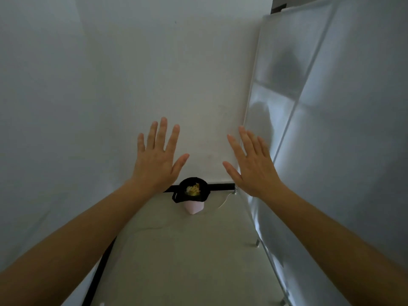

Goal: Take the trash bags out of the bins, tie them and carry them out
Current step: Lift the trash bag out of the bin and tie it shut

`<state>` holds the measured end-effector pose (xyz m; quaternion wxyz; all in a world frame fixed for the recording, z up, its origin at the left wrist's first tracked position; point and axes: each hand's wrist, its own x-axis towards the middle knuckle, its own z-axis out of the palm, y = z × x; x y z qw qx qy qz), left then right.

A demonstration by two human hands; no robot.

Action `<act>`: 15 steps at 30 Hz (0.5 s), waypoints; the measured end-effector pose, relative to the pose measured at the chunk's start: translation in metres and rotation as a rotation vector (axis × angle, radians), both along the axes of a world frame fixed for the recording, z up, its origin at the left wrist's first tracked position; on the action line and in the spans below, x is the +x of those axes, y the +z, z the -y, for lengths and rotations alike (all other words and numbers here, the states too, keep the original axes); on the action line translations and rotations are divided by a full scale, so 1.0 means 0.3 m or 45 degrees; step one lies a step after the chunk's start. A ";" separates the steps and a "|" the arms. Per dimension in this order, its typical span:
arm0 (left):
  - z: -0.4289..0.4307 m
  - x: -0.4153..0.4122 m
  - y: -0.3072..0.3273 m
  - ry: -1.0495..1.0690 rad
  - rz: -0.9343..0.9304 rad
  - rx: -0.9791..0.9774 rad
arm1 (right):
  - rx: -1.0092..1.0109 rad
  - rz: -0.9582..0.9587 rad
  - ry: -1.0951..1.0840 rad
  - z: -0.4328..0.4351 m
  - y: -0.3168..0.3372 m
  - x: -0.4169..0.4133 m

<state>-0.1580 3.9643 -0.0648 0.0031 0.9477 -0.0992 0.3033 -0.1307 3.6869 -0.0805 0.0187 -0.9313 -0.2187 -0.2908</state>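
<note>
A small pink bin [194, 208] stands on the floor against the far wall, lined with a black trash bag [204, 194] folded over its rim. Yellowish and white scraps [193, 189] lie inside the bag. My left hand [157, 157] is held up in front of me, fingers spread, holding nothing, above and left of the bin. My right hand [254, 164] is likewise raised flat with fingers apart, above and right of the bin. Both hands are well apart from the bag.
A tall silver fridge [331, 129] fills the right side on short metal feet [257, 242]. White walls [66, 107] close the left and far sides, with a black skirting [221, 186] along the floor. A thin white cable [224, 202] lies by the bin.
</note>
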 end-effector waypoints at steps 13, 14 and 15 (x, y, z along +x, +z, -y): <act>0.044 1.077 -0.319 0.268 -0.384 -0.138 | 0.098 -0.290 0.053 0.050 -0.217 1.214; 0.032 1.128 -0.337 0.281 -0.403 -0.154 | 0.109 -0.324 0.054 0.038 -0.232 1.286; 0.018 1.180 -0.353 0.289 -0.407 -0.169 | 0.111 -0.345 0.059 0.025 -0.250 1.354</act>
